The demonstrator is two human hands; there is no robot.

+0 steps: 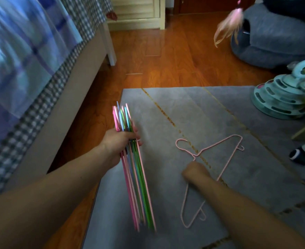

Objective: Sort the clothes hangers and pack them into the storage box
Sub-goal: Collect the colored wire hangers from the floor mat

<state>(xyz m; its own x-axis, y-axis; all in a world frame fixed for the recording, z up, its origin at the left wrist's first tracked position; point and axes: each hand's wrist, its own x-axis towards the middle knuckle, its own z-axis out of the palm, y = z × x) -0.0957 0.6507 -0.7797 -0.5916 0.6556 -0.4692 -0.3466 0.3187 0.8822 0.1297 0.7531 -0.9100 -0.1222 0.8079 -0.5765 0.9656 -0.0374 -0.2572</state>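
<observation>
Pink, green and blue wire hangers (130, 155) are bunched in my left hand (118, 142), and my fingers curl tight around the middle of the stack so none slide out. I hold them edge-up, all facing the same way, which I think keeps them neat for packing. One more pink hanger (225, 159) lies flat on the grey mat (166, 108), just in front of me. My right hand (195, 172) is down on it near the neck, below the hook. The back of my hand hides my fingers, so I cannot tell if they are pinching the wire or just touching it. I think I am reaching for it so it can join the stack. I do not see the storage box anywhere, so I cannot say what is in it. A teal toy tower (281, 99) sits at the far edge of the mat, and a bed (72, 72) stands on my left.
</observation>
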